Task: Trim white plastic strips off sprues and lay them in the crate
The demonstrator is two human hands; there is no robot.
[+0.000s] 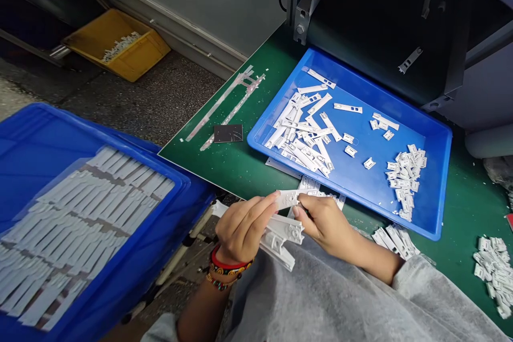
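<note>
My left hand (246,227) is closed around several long white plastic parts (284,228), whose ends stick out below its fingers. Between both hands, one more white plastic strip (287,199) is pinched by the left fingertips at one end. At its other end my right hand (324,222) grips it with thumb and forefinger. Just beyond the hands stands a blue tray (401,96), holding a heap of long white parts (304,133) on its left and a pile of small white clips (406,176) on its right.
A blue bin (100,299) at lower left holds rows of white strips (80,214). A yellow bin (148,56) sits on the floor. On the green table (224,171) lie a black plate (228,133) and more white pieces (492,272). A dark conveyor belt (372,26) within a metal frame adjoins the tray.
</note>
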